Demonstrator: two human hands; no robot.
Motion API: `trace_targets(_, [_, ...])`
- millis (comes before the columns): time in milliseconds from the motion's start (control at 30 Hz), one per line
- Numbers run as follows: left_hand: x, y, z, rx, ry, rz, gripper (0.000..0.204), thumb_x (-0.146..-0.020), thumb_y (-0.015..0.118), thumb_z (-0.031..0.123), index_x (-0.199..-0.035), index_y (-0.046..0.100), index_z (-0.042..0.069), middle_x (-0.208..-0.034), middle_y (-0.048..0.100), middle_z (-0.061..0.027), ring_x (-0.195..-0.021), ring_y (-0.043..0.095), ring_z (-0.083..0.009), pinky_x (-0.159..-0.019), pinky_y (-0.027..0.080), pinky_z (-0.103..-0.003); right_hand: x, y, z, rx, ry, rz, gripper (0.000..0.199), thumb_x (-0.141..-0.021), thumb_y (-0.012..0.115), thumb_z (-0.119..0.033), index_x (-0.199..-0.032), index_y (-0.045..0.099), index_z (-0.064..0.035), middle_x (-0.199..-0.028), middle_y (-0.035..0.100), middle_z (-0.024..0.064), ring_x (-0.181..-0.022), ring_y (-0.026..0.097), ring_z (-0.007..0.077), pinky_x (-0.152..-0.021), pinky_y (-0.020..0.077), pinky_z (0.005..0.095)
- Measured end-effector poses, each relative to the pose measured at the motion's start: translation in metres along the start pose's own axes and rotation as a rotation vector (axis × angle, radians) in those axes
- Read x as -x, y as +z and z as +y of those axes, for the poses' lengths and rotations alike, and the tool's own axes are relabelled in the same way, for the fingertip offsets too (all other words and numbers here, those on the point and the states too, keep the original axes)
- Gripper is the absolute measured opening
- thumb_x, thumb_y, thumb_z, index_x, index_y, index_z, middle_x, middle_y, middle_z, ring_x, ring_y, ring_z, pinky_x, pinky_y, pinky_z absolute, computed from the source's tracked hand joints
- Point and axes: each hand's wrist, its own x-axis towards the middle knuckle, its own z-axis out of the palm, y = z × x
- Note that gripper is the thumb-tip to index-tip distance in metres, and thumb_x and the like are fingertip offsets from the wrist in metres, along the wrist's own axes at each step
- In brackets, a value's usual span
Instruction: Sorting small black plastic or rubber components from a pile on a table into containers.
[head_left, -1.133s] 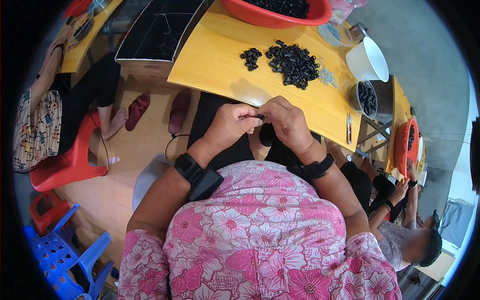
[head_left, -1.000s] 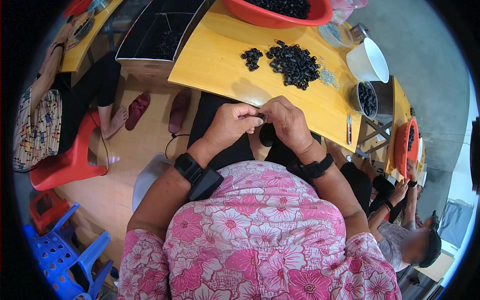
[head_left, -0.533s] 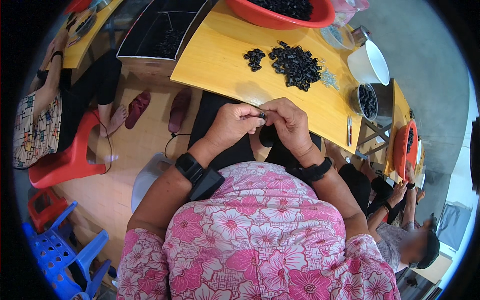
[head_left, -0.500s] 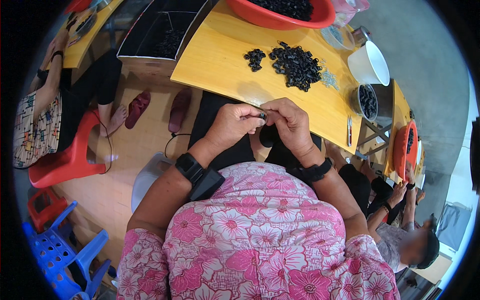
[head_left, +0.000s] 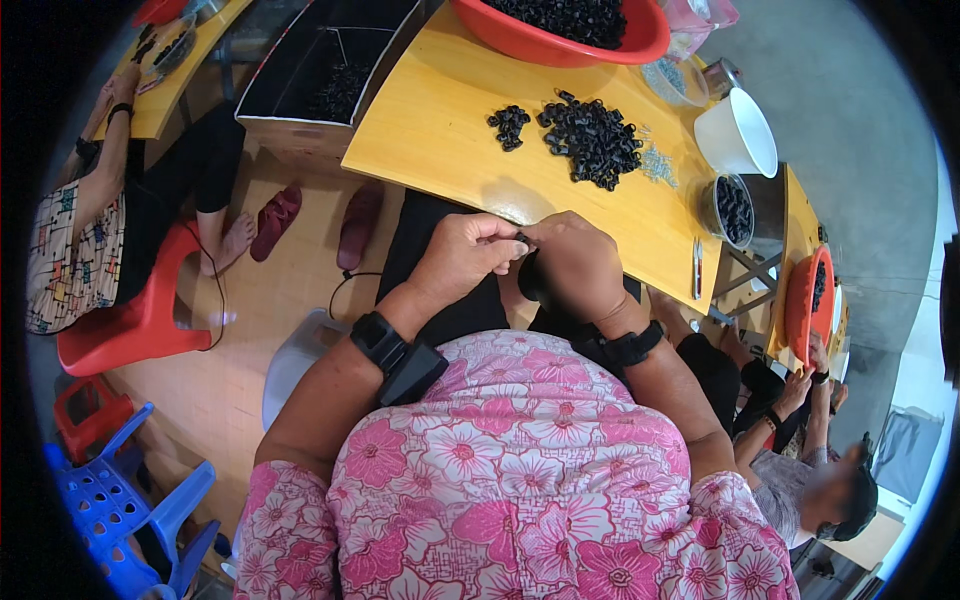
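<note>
My left hand (head_left: 462,257) and my right hand (head_left: 578,264) meet over my lap at the near edge of a yellow table (head_left: 440,140). Their fingertips pinch a small black part (head_left: 524,240) between them. A larger dark piece (head_left: 531,283) shows under my right palm, partly hidden. On the table ahead lie a big pile of small black parts (head_left: 592,138) and a smaller heap (head_left: 508,124). A scatter of tiny pale pieces (head_left: 657,165) lies to the right of the pile.
A red basin (head_left: 560,48) of black parts stands at the table's far edge, a white bowl (head_left: 738,135) and a small tub of black parts (head_left: 733,209) to the right. A person on a red chair (head_left: 130,325) sits left; another person (head_left: 800,480) sits right. Blue stools (head_left: 130,510) stand lower left.
</note>
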Motion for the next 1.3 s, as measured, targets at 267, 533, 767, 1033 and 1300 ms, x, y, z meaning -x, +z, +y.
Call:
trace_targets(267, [0.002,0.000,-0.001,-0.015,-0.018,0.005,0.013,-0.087,0.065,0.009,-0.091,0.067,-0.003,-0.077,0.065,-0.0011,-0.068,0.058,-0.0054,-0.062,0.048,-0.022,-0.008,-0.008,-0.005,0.012,-0.064,-0.094,0.025,-0.076,0.063,0.009,-0.097,0.068,-0.0029,-0.087,0.064,0.0110,-0.073,0.065,0.0230,-0.065,0.0517,0.0295])
trace_targets(533, [0.001,0.001,-0.005,0.029,-0.075,-0.014,0.018,-0.089,0.064,0.009,-0.101,0.068,-0.003,-0.092,0.069,-0.0033,-0.085,0.062,-0.0067,-0.076,0.051,-0.022,-0.061,0.000,0.017,0.066,0.072,0.139,0.019,-0.077,0.060,0.001,-0.095,0.066,-0.0044,-0.083,0.062,0.0147,-0.076,0.062,0.0326,-0.067,0.0501,0.0376])
trace_targets(767, [0.002,-0.001,0.001,-0.002,-0.087,-0.006,0.017,-0.087,0.065,0.007,-0.101,0.068,-0.003,-0.089,0.068,-0.0018,-0.082,0.061,-0.0061,-0.073,0.051,-0.023,-0.087,0.015,0.029,0.174,0.112,0.147,0.015,-0.078,0.061,-0.003,-0.091,0.067,-0.0053,-0.084,0.060,0.0156,-0.077,0.061,0.0362,-0.068,0.0498,0.0417])
trace_targets(1033, [0.000,0.001,0.005,0.018,-0.028,0.034,0.014,-0.086,0.067,0.008,-0.092,0.068,-0.004,-0.072,0.065,-0.0026,-0.064,0.060,-0.0066,-0.058,0.050,-0.023,-0.085,0.012,0.026,0.271,0.086,0.124,0.006,-0.077,0.062,-0.007,-0.081,0.067,-0.0048,-0.082,0.060,0.0149,-0.074,0.061,0.0362,-0.066,0.0498,0.0436])
trace_targets(1300, [-0.003,0.002,-0.003,0.005,-0.073,-0.007,0.018,-0.087,0.065,0.009,-0.100,0.067,-0.004,-0.085,0.067,-0.0011,-0.078,0.060,-0.0055,-0.070,0.050,-0.022,-0.056,0.013,0.028,0.273,0.078,0.163,0.001,-0.076,0.062,-0.006,-0.076,0.063,-0.0052,-0.078,0.060,0.0145,-0.068,0.060,0.0358,-0.061,0.0498,0.0424])
